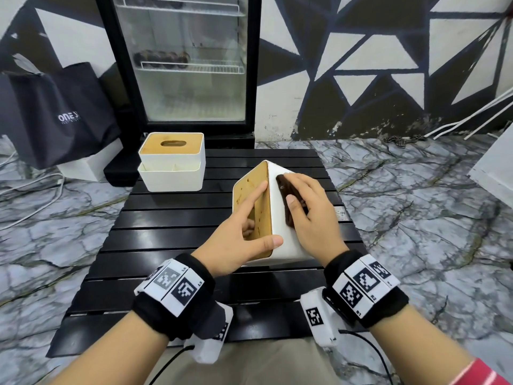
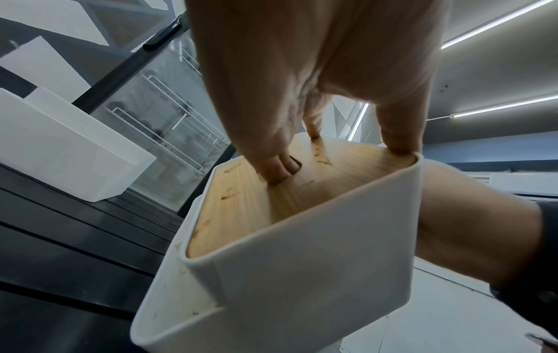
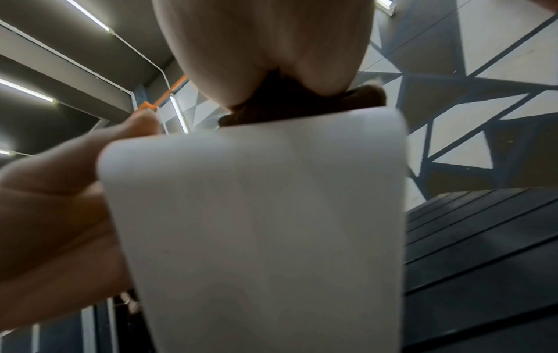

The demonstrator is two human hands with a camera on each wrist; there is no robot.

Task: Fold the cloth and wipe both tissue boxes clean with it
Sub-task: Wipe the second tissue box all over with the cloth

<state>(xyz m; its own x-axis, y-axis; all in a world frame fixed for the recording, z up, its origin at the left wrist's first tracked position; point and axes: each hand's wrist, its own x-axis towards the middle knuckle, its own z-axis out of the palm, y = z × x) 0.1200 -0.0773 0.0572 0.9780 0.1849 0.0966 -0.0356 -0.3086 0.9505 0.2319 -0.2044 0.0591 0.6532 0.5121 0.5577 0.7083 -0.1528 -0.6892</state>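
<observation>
**Tilted tissue box held and wiped**

Wrist bands bearing black-and-white coded tags (one reads "L5") sit nearest. Left hand [image 1: 238,240] grips the tilted white tissue box with wooden lid [image 1: 280,240], fingers hooked into its slot, thumb on the near edge. Right hand [image 1: 311,209] presses a folded dark brown cloth [image 1: 286,190] flat against the box's white side. Second white wooden-lidded tissue box [image 1: 172,162] stands upright on the black slatted table [image 1: 155,245]. Black bag [image 1: 55,115] reads "ONE".

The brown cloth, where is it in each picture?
Head: the brown cloth lies middle-right, under the right hand on the tilted tissue box.
Left wrist: not in it.
Right wrist: cloth at upper middle, above the box's white wall.
Shared landmark: the tilted tissue box.
</observation>
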